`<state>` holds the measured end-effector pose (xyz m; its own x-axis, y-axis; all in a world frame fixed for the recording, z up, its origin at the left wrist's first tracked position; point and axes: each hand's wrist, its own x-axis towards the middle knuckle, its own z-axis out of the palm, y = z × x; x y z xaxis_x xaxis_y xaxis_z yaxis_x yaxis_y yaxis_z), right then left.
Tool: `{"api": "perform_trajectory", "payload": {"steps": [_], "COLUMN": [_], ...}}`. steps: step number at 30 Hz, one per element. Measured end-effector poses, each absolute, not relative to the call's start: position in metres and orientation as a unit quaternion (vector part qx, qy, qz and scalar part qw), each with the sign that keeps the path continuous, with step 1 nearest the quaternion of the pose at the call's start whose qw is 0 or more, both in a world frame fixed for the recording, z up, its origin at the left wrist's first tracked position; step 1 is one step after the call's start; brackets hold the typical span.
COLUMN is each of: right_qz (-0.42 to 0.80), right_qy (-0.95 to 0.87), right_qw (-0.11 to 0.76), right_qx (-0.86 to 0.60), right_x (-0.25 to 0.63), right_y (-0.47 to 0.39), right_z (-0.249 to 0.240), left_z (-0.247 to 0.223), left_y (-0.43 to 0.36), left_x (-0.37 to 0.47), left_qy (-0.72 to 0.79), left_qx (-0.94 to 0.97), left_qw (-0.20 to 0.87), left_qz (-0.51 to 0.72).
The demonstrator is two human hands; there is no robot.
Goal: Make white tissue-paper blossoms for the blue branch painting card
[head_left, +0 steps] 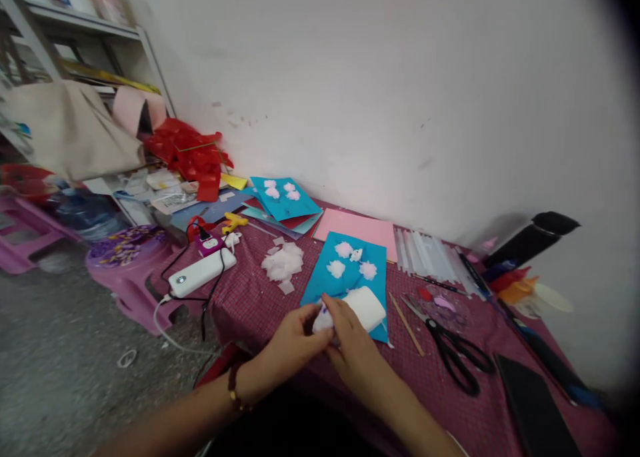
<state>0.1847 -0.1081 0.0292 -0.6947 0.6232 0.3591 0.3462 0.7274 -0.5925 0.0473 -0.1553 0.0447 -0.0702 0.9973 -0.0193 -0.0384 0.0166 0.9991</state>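
While a long white electrical unit lies at the left edge of the cloth-covered table, a yellow glue gun rests just beyond it. Farther right sits a heap of white paper scraps. Next, the left hand pinches a small white piece, apparently a paper wad, though mostly covered. The right hand grasps it too, at the near edge of a blue sheet bearing fluffy blossoms and a rounded white block. Rightward come a wooden stick and black scissors.
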Motion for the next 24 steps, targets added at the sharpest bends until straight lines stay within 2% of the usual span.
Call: {"api": "perform_trajectory", "payload": {"steps": [7,11,16,19,24], "right_qz": [0.230,0.227,0.262,0.305,0.291], "right_qy": [-0.848,-0.868,-0.892,-0.869,-0.742], "right_qw": [0.349,0.321,0.242,0.250,0.439], "right_qx": [-0.325,-0.302,-0.278,-0.299,-0.415], "right_x": [0.153,0.124,0.096,0.101,0.175], "right_y": [-0.119,-0.110,-0.082,-0.053,-0.021], "right_z": [0.023,0.031,0.064,0.087,0.083], "left_z": [0.038,0.034,0.038,0.045,0.071], "left_y": [-0.147,-0.138,-0.117,-0.079,0.054], "left_x": [0.017,-0.016,-0.051,-0.074,-0.121], "left_qy": [0.449,0.397,0.389,0.446,0.554], "left_qx": [0.380,0.363,0.362,0.425,0.544], "left_qw": [0.553,0.580,0.640,0.587,0.364], "left_qz": [0.590,0.611,0.555,0.525,0.514]}}
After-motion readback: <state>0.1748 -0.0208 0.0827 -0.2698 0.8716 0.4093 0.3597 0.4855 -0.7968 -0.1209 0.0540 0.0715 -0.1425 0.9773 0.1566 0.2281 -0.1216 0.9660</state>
